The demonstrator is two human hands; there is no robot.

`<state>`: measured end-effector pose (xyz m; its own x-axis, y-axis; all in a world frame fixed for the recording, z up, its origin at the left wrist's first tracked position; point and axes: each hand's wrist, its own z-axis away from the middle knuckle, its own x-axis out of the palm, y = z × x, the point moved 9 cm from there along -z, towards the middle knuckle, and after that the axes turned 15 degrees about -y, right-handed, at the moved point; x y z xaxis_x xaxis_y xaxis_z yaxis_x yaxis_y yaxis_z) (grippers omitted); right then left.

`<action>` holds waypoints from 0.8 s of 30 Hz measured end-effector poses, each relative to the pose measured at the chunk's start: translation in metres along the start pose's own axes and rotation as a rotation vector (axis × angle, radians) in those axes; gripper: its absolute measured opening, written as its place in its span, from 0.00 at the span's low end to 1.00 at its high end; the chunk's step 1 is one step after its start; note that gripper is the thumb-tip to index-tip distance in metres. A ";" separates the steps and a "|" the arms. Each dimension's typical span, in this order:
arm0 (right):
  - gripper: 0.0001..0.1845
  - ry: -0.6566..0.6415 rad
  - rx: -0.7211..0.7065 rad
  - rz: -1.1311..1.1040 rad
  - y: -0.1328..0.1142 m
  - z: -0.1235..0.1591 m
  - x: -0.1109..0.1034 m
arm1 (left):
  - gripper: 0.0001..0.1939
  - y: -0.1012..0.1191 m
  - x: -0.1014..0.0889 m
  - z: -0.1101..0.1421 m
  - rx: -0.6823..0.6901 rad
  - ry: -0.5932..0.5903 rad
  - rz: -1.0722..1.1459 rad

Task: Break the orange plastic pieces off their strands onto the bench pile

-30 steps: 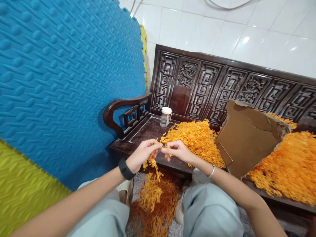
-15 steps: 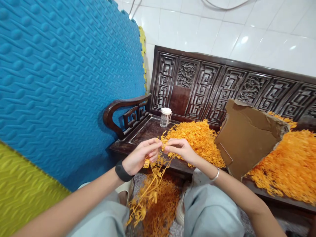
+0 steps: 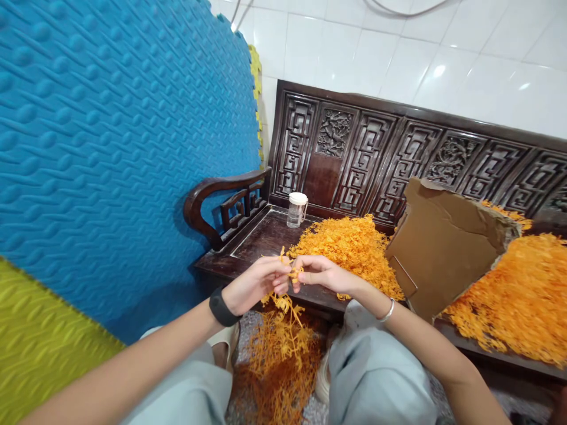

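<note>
Since the orange strand (image 3: 287,310) looks light, soft and slightly springy, a fingertip pinch likely suffices. Your left hand (image 3: 257,283) and right hand (image 3: 322,273) both pinch its upper end at the front edge of the bench (image 3: 261,233), near the left corner. Best hold the stem; thin side sprigs may snag or tear.

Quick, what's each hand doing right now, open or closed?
Left hand: closed, holding an orange strand that hangs down.
Right hand: closed, fingertips pinching orange bits beside the left hand's fingertips.
</note>
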<state>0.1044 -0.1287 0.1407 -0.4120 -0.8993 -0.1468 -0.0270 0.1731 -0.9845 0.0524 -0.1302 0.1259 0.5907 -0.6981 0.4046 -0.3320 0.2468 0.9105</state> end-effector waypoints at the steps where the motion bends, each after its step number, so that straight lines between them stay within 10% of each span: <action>1: 0.15 -0.006 -0.018 -0.026 0.001 0.000 -0.001 | 0.13 0.000 0.001 0.000 0.001 -0.004 0.018; 24: 0.14 -0.142 -0.109 -0.005 -0.009 0.002 0.008 | 0.15 0.004 0.012 -0.001 0.091 -0.055 -0.017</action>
<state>0.1029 -0.1384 0.1480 -0.2794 -0.9466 -0.1610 -0.1303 0.2036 -0.9703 0.0588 -0.1370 0.1343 0.5561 -0.7382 0.3819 -0.3892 0.1746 0.9044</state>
